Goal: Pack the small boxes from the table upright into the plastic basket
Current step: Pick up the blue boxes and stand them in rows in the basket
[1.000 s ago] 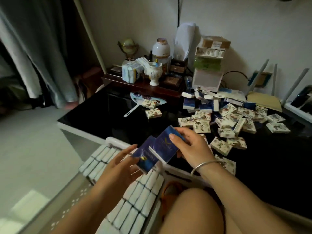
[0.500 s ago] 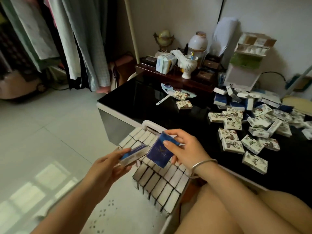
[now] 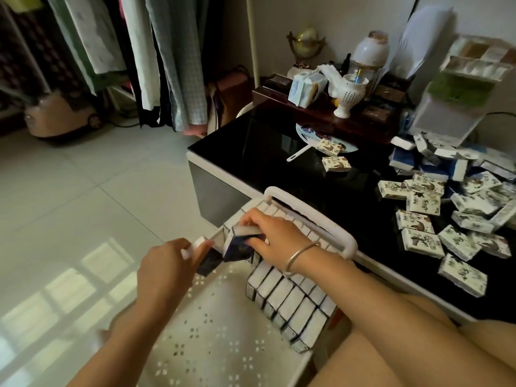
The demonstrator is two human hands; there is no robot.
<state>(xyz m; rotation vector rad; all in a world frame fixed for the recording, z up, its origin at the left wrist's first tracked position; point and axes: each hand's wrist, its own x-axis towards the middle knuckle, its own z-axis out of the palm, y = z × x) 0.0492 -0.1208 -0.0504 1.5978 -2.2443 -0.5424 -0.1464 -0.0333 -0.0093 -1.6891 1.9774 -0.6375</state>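
Now: left grip [image 3: 164,263] pinches a dark-blue small box [image 3: 206,259] above the white plastic basket [image 3: 223,336]. Right grip [image 3: 275,238] clasps a second blue box [image 3: 238,245], roughly upright, against the packed rows [image 3: 290,297]. Loose boxes [image 3: 446,219] lie on the black worktop [image 3: 279,169].

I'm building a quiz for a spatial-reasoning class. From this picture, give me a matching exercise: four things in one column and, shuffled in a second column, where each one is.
Things
1. hand fan
2. bracelet
3. white cup
4. left hand

Places
A. round the right wrist
B. standing on the brown wooden tray
C. by the basket, holding a dark blue box
D. lying flat on the black table

Pairs: 1-D, 2-A, 3-B, 4-C
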